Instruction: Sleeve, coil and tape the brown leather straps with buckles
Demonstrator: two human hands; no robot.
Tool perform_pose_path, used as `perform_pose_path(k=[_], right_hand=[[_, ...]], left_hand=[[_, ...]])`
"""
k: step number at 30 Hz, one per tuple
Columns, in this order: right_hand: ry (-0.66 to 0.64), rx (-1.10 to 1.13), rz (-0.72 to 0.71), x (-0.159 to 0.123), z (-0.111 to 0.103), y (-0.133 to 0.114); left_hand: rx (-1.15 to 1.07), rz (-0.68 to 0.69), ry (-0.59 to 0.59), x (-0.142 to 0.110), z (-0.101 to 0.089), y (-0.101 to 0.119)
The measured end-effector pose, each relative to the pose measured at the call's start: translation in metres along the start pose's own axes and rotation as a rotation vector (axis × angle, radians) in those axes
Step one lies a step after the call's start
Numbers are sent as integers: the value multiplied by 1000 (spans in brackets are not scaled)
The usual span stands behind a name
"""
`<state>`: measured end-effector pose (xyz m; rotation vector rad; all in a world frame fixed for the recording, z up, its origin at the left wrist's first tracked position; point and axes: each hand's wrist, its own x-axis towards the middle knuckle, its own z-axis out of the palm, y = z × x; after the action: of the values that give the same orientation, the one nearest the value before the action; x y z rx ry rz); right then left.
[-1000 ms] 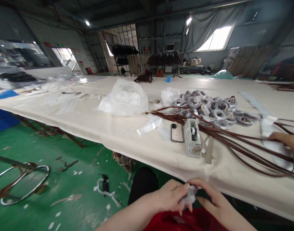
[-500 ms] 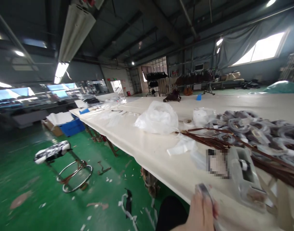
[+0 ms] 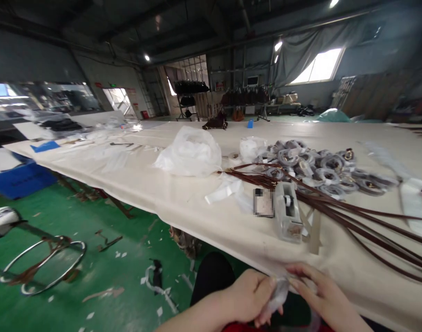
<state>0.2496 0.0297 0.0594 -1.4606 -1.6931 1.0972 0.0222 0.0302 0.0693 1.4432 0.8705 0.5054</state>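
Foreground, bottom centre-right: the person's left hand (image 3: 250, 297) is curled around a small grey plastic-wrapped bundle (image 3: 279, 294), which lies just right of centre at the bottom edge of the frame. The right hand (image 3: 319, 290) has thumb and forefinger close together at the bundle's right edge; blur there, cannot tell whether they grip it. A dark-clad knee (image 3: 213, 279) shows left of the hands.

Lower left: stool (image 3: 80, 256) with a ring base, on a green floor (image 3: 127, 286) scattered with scraps.

Counter (image 3: 134, 184), near part, right of centre: tape dispenser (image 3: 288, 219), with a pixelated rectangular item (image 3: 264, 203) just beside it on the left. Long brown straps (image 3: 338, 213) run behind the dispenser to the right edge. Beyond them, a pile of plastic-wrapped coils (image 3: 326, 176); at centre, a bulky translucent bag (image 3: 192, 154).

Far side of counter, upper centre: dark brown bag (image 3: 216, 122), small blue piece (image 3: 250, 124) to its right. Background: row of hanging dark bags (image 3: 245, 96); bright window (image 3: 317, 67), upper right.
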Motion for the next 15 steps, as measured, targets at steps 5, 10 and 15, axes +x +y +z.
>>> perform_pose_path(k=[5, 10, 15], right_hand=[[-180, 67, -73, -13, 15, 0], [-105, 1, -91, -10, 38, -5], [-372, 112, -93, 0, 62, -18]], left_hand=[[-505, -124, -72, 4, 3, 2], [-743, -144, -93, 7, -3, 15], [-874, 43, 60, 11, -11, 35]])
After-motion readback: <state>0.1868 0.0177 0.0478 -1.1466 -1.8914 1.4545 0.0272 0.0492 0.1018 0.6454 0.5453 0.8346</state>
